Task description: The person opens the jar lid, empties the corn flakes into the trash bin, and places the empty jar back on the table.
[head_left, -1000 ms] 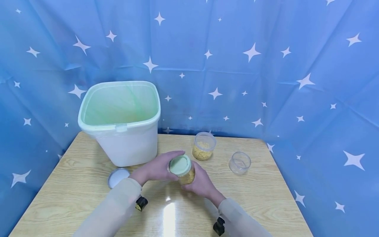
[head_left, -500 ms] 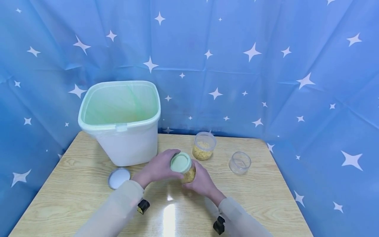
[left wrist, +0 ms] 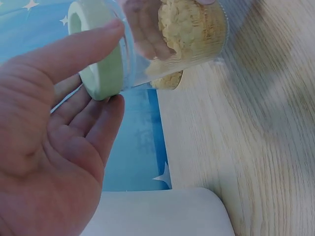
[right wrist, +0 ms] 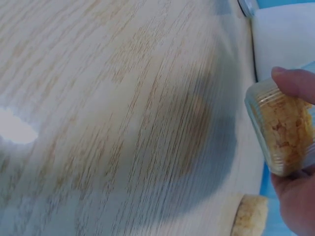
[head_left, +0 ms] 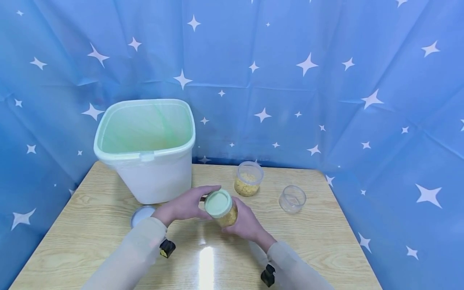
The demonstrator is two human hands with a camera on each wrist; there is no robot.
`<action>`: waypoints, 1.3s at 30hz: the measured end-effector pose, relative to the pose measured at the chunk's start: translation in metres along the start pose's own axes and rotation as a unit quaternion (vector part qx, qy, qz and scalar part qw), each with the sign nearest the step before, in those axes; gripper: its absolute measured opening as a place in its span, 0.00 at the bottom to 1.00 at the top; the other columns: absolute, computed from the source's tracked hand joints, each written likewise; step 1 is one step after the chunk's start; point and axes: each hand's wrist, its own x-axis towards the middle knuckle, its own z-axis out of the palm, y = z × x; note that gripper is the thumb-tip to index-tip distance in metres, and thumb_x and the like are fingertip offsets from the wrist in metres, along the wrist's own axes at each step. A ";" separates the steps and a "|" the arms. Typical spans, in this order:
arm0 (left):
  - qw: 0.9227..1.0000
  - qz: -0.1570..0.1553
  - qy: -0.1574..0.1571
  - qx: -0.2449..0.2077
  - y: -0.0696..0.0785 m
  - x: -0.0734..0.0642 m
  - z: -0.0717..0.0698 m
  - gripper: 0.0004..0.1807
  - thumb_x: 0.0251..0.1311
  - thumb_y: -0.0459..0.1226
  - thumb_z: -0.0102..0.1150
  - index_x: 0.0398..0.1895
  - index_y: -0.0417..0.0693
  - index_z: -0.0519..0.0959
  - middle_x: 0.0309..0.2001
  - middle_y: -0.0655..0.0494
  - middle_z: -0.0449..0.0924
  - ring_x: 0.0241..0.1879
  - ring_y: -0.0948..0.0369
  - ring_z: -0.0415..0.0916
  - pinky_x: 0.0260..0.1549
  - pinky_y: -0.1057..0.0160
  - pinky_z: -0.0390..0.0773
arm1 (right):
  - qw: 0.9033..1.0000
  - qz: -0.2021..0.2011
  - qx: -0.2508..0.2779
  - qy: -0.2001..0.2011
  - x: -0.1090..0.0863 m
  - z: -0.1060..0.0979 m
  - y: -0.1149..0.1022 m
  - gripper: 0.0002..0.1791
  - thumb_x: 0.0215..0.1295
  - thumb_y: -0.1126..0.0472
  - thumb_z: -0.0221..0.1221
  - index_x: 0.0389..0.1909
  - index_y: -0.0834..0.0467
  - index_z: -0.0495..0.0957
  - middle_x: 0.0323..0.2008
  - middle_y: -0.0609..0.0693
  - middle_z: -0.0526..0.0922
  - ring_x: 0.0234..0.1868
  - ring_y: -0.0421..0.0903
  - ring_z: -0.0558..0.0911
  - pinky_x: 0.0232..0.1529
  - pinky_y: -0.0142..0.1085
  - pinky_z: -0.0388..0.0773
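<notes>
A clear jar (head_left: 229,217) with yellowish flaky contents and a pale green lid (head_left: 218,203) is held tilted over the table by both hands. My right hand (head_left: 244,220) grips the jar's body; the right wrist view shows thumb and fingers around its ribbed base (right wrist: 283,128). My left hand (head_left: 185,205) is at the lid. In the left wrist view its thumb (left wrist: 93,46) lies across the lid's side, and fingertips (left wrist: 115,101) touch the opposite edge, with a gap between palm and lid.
A large white bin (head_left: 163,181) with a pale green inside stands at the back left. Behind the jar is an uncovered clear container (head_left: 247,187) of yellowish flakes, with a clear cup (head_left: 292,199) to its right. A round white lid (head_left: 140,215) lies left, partly behind the sleeve.
My left hand first turned slightly rightward around the lid, then moved back left with its fingers opened a little wider. The jar tilted a bit toward the left; my right hand stayed nearly still.
</notes>
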 end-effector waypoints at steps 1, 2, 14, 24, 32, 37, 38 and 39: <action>1.000 -0.001 0.003 0.002 0.000 0.000 0.000 0.48 0.48 0.33 0.74 0.73 0.44 0.60 0.71 0.50 0.65 0.69 0.49 0.65 0.67 0.47 0.70 | 1.000 -0.001 -0.002 0.000 0.000 0.000 0.000 0.55 0.36 0.61 0.78 0.69 0.53 0.62 0.58 0.46 0.77 0.55 0.45 0.77 0.59 0.45 0.74; 1.000 -0.003 0.008 0.004 -0.001 0.001 0.001 0.48 0.48 0.34 0.75 0.73 0.43 0.61 0.71 0.49 0.66 0.68 0.49 0.66 0.66 0.47 0.72 | 1.000 -0.001 -0.002 0.001 0.000 0.000 0.000 0.55 0.36 0.61 0.78 0.69 0.53 0.62 0.58 0.46 0.77 0.55 0.45 0.77 0.59 0.45 0.74; 0.994 -0.034 0.093 0.042 0.004 0.002 0.014 0.47 0.42 0.45 0.79 0.67 0.41 0.67 0.61 0.48 0.76 0.56 0.52 0.76 0.56 0.51 0.80 | 1.000 0.000 -0.006 0.012 -0.001 -0.003 0.000 0.54 0.36 0.61 0.78 0.69 0.52 0.62 0.58 0.47 0.76 0.56 0.45 0.77 0.59 0.45 0.74; 0.999 0.005 0.036 0.021 0.006 0.003 0.008 0.51 0.45 0.34 0.77 0.74 0.48 0.60 0.74 0.50 0.60 0.70 0.49 0.64 0.70 0.46 0.66 | 1.000 0.000 -0.011 0.000 -0.002 -0.005 -0.001 0.54 0.37 0.61 0.78 0.69 0.53 0.62 0.58 0.47 0.76 0.56 0.46 0.76 0.59 0.45 0.74; 0.998 -0.019 0.051 0.045 0.008 0.005 0.007 0.47 0.43 0.41 0.78 0.70 0.47 0.66 0.67 0.52 0.72 0.63 0.53 0.72 0.64 0.48 0.73 | 1.000 0.002 -0.008 0.001 -0.002 -0.004 -0.002 0.54 0.37 0.61 0.78 0.69 0.54 0.62 0.58 0.48 0.76 0.56 0.46 0.76 0.58 0.45 0.75; 0.992 -0.035 0.098 0.064 0.006 0.007 0.013 0.48 0.40 0.51 0.79 0.67 0.45 0.70 0.59 0.54 0.78 0.54 0.58 0.77 0.54 0.55 0.79 | 1.000 0.011 -0.008 0.007 -0.002 -0.005 -0.004 0.54 0.36 0.61 0.78 0.69 0.55 0.62 0.59 0.49 0.76 0.55 0.46 0.76 0.57 0.44 0.76; 0.992 -0.039 0.104 0.065 0.006 0.007 0.014 0.49 0.40 0.52 0.79 0.67 0.45 0.69 0.57 0.54 0.78 0.53 0.59 0.77 0.53 0.56 0.80 | 1.000 0.012 -0.009 0.008 -0.002 -0.005 -0.004 0.54 0.36 0.62 0.78 0.69 0.55 0.62 0.59 0.49 0.76 0.55 0.46 0.76 0.57 0.44 0.76; 0.991 -0.041 0.108 0.065 0.006 0.007 0.015 0.50 0.40 0.52 0.79 0.68 0.45 0.68 0.57 0.54 0.79 0.53 0.59 0.77 0.52 0.56 0.80 | 1.000 0.013 -0.009 0.009 -0.002 -0.005 -0.004 0.54 0.36 0.62 0.78 0.69 0.55 0.62 0.59 0.49 0.76 0.55 0.46 0.76 0.57 0.44 0.76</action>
